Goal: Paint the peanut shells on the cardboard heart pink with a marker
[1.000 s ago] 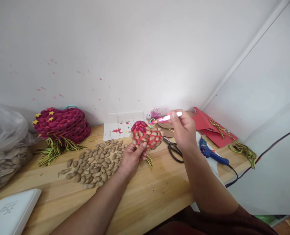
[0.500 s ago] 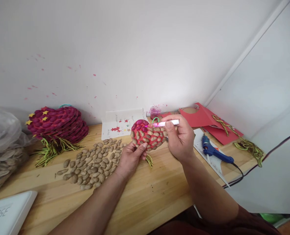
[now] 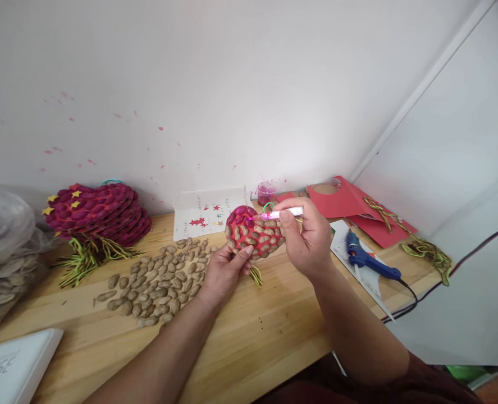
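My left hand (image 3: 224, 273) is closed on the lower edge of a red heart-shaped piece (image 3: 254, 231) covered with peanut shells, holding it tilted up off the wooden table (image 3: 249, 331). Some shells at its top left are painted magenta. My right hand (image 3: 307, 238) pinches a white-handled brush (image 3: 283, 212), whose pink tip touches the heart's upper part. A green loop sticks out at the heart's top and green strands hang below it.
Several loose peanut shells (image 3: 160, 283) lie left of my hands. A stack of magenta shell hearts (image 3: 99, 210) sits at the back left, beside a plastic bag (image 3: 2, 247). A paint cup (image 3: 266, 192), star sticker sheet (image 3: 209, 212), red card (image 3: 350, 205), blue glue gun (image 3: 364, 259), white box (image 3: 13, 367).
My right hand has come down from above the table and brought the brush tip onto the heart's upper part. The left hand keeps the heart in place.
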Action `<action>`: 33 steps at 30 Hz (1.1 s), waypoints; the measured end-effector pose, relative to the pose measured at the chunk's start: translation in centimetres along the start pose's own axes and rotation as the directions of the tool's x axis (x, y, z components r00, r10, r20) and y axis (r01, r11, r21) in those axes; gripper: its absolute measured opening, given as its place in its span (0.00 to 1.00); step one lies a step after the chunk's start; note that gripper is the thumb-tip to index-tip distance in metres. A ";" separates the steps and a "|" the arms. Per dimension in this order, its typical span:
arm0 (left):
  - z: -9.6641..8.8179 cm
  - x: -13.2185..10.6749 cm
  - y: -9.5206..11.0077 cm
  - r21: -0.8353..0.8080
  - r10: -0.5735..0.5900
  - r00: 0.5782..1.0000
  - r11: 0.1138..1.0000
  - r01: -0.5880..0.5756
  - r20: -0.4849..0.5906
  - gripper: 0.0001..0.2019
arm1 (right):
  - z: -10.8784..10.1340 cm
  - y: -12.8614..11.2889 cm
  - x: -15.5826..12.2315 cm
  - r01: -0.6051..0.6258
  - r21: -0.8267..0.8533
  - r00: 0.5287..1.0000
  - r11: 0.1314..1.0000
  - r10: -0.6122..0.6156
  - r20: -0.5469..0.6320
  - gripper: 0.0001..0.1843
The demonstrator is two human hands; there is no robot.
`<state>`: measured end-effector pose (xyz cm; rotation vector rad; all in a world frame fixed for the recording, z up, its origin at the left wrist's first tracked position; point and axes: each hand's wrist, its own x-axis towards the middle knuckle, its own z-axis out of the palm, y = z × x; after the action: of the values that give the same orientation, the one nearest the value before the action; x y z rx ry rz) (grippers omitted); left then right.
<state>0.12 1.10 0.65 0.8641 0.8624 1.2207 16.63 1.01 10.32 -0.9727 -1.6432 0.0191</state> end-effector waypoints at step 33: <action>-0.1 0.1 -0.1 -0.001 0.019 1.000 1.000 -0.019 -0.006 0.22 | -0.1 0.2 -0.1 0.015 -0.042 1.000 0.999 -0.015 -0.004 0.08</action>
<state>0.10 1.15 0.51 0.8700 0.8606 1.2406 16.81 1.00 10.16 -0.9915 -1.6530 -0.0280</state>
